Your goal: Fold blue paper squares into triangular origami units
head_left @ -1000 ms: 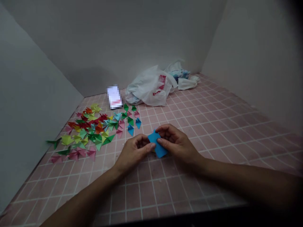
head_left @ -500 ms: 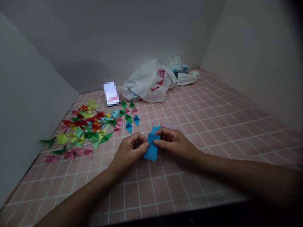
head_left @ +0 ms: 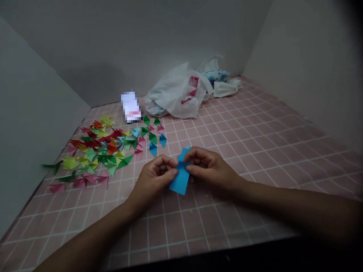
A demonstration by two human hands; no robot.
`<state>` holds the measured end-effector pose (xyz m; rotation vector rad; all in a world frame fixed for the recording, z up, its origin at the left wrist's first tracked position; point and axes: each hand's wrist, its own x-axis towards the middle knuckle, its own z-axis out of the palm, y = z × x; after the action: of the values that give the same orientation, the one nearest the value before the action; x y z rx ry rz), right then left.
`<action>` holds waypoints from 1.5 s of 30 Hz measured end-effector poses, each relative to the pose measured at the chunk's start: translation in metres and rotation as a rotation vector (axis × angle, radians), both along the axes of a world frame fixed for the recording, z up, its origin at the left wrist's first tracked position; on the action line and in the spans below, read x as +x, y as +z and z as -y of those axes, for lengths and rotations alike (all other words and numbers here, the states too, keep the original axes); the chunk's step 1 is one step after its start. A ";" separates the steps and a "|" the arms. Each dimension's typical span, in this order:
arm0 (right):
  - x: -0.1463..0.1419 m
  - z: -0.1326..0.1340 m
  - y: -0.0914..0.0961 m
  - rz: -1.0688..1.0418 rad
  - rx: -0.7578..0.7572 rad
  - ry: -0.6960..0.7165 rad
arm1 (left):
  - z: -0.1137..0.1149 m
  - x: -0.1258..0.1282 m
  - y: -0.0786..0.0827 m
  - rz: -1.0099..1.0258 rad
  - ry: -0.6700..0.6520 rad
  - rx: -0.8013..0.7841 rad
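Between my two hands is a small piece of blue paper (head_left: 180,181), partly folded near its top. My left hand (head_left: 154,177) pinches its left edge between thumb and fingers. On the other edge, my right hand (head_left: 214,168) grips with thumb and bent fingers. More blue paper (head_left: 184,153) with orange and yellow bits shows just behind my right hand, mostly covered by it. To the left lie many folded paper pieces (head_left: 110,160) in red, green, yellow, pink and blue. Two blue folded pieces (head_left: 153,148) are the nearest ones to my left hand.
A phone (head_left: 131,107) with a lit, blurred screen stands behind the folded pieces. A white plastic bag (head_left: 177,92) with red print lies at the back, beside a white and blue packet (head_left: 217,76). The pink checked tablecloth (head_left: 269,136) meets pale walls on several sides.
The blue paper's lower part has tilted and now looks wider, with a fold across its top. My hands keep their hold. The whole view has shifted slightly.
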<state>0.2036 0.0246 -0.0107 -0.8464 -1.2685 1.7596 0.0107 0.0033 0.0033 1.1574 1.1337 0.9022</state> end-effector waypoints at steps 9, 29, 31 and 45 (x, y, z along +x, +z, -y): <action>0.003 -0.002 -0.002 -0.109 0.072 -0.001 | 0.002 -0.001 -0.001 0.142 0.068 -0.030; 0.004 -0.004 0.000 -0.062 0.110 0.051 | 0.007 -0.003 0.011 -0.131 0.058 0.217; 0.005 -0.003 -0.001 -0.082 0.087 0.067 | 0.007 -0.004 0.010 -0.128 0.048 0.221; 0.004 -0.004 0.000 -0.129 -0.069 0.075 | 0.005 -0.002 0.005 -0.039 0.048 0.028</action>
<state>0.2075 0.0288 -0.0108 -0.7198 -1.1746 1.8956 0.0091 -0.0012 0.0080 1.1789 1.1879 0.9383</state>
